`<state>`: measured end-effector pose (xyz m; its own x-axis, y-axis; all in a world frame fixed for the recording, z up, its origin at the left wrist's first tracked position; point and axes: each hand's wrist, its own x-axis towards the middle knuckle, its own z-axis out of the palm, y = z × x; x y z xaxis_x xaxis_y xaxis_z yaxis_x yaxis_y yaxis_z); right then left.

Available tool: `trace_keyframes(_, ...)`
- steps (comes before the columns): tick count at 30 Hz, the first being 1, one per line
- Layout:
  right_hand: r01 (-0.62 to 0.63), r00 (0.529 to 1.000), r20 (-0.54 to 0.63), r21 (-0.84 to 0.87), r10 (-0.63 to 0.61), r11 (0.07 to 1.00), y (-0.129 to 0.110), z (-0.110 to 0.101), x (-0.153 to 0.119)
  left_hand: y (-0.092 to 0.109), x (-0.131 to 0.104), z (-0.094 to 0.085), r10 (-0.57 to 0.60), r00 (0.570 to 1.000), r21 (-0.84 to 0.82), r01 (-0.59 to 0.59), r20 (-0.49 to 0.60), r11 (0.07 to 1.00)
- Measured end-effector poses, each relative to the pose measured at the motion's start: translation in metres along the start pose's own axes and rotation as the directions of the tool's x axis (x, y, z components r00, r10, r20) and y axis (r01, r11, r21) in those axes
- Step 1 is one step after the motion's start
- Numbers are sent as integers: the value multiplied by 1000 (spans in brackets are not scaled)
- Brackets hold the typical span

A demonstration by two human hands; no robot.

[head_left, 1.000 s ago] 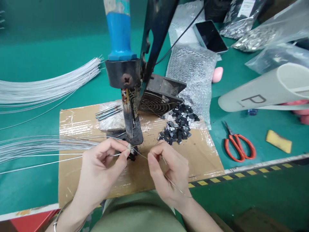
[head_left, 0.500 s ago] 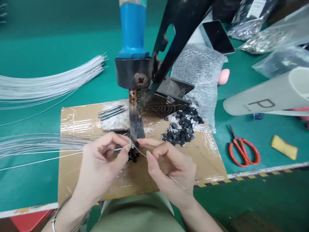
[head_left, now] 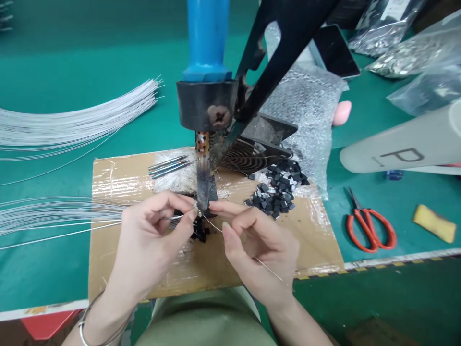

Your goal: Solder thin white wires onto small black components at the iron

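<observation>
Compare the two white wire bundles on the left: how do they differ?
The far bundle curves loose on the green mat, clear of both hands. The near bundle runs straighter onto the cardboard toward the left hand. The far one looks thicker. Both are thin white wires.

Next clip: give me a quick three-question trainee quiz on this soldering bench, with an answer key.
1. True or false: the red-handled scissors lie on the cardboard sheet.
2. Which hand feeds the thin solder wire toward the iron tip? A) left hand B) right hand C) neither
3. Fill in: the pile of small black parts sits on the ____ side of the iron, as the person sees it.

Key
1. False: they lie on the green mat, right of the cardboard.
2. B: the right hand pinches it; the left hand pinches a white wire at the tip.
3. Right.
</observation>
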<state>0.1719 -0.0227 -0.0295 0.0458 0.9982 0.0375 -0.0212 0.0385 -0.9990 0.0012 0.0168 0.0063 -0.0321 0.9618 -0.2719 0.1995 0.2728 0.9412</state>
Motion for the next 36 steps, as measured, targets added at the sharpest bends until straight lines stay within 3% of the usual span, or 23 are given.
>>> trace_keyframes(36, 13, 1000, -2, 2, -13, 1000, -4, 2, 1, 2, -4, -2, 27, 1000, 1, -27, -8, 1000)
